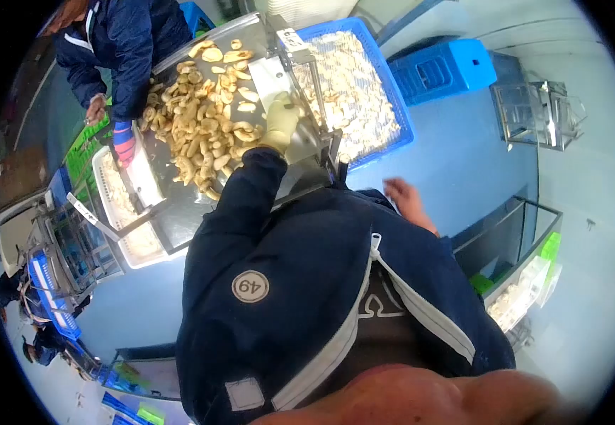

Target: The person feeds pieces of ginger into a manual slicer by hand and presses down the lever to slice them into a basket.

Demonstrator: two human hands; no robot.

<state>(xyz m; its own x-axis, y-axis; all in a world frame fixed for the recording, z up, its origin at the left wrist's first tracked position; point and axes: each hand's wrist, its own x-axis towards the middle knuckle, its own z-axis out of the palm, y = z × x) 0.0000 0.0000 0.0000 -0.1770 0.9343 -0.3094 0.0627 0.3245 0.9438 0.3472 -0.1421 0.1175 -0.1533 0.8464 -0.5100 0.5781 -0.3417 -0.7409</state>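
Observation:
My left hand, in a pale yellow glove, lies with bent fingers on a slicing board at the metal table's right end. Whatever is under its fingers is hidden. Beside it on the metal table is a heap of curved, yellow-brown pieces. Past the board, a blue basket holds many thin pale slices. My right hand, bare, hangs in the air near the basket's lower edge, fingers somewhat apart and holding nothing visible.
Across the table a person in a dark jacket has one colourfully gloved hand by a white tray of slices. A blue stool and metal frames stand right. Other people are at far left.

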